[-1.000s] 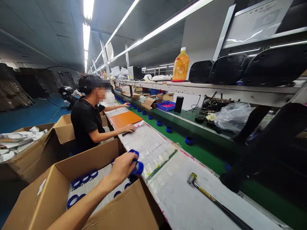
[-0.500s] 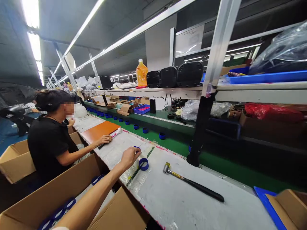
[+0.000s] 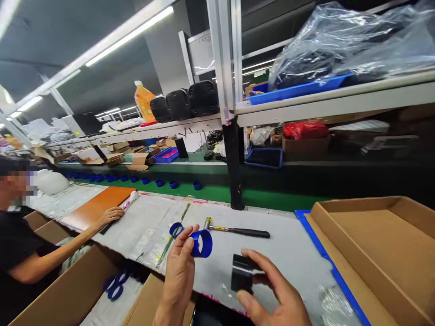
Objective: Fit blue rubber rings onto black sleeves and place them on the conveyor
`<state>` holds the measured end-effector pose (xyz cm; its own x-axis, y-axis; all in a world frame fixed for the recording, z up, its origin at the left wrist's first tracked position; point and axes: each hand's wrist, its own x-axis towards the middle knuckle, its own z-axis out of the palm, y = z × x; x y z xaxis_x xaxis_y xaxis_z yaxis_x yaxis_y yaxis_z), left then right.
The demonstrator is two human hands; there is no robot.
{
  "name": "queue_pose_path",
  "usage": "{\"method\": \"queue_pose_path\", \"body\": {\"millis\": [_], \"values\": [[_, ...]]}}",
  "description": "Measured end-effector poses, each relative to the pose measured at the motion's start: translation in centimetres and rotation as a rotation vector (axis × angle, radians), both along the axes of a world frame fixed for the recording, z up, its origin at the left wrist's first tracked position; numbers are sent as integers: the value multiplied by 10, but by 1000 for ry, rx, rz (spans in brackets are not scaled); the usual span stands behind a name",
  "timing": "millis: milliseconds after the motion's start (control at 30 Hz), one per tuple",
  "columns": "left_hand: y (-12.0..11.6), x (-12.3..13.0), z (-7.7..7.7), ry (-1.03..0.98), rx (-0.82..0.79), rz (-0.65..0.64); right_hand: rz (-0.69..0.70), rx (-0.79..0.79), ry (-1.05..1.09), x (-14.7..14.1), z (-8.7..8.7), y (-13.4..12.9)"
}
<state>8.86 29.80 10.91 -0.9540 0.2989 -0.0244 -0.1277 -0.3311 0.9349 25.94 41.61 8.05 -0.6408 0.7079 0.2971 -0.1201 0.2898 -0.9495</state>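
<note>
My left hand (image 3: 181,260) pinches a blue ring (image 3: 206,243) by its near edge, above the white worktop. A second blue ring (image 3: 176,230) stands on the worktop just behind that hand. Between the thumb and fingers of my right hand (image 3: 272,290) is a short black cylinder (image 3: 240,273), lifted near the worktop's front edge. Both held pieces are apart. Beyond them lies a hammer (image 3: 238,231) with a black handle.
A cardboard tray (image 3: 360,222) sits at the right over a blue tray edge. More blue rings (image 3: 117,290) lie in an open carton at lower left. A co-worker's hand (image 3: 113,214) rests by an orange board (image 3: 102,203). Blue rings (image 3: 173,184) line the green belt.
The view has swung right. My left hand has come back from the rear of the worktop with a blue ring. My right hand has come into view holding the black cylinder.
</note>
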Motion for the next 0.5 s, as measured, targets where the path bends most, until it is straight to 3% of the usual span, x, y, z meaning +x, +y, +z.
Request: {"method": "queue_pose_path", "body": {"millis": [100, 200, 300, 500], "values": [[14, 29, -2, -186, 132, -100, -26, 239, 82, -7, 8, 7], [22, 45, -1, -234, 97, -141, -46, 343, 116, -9, 7, 12], [25, 50, -4, -155, 28, -125, -30, 396, 104, -8, 5, 12], [35, 65, -11, -53, -58, 24, 49, 500, 77, -5, 0, 10]]}}
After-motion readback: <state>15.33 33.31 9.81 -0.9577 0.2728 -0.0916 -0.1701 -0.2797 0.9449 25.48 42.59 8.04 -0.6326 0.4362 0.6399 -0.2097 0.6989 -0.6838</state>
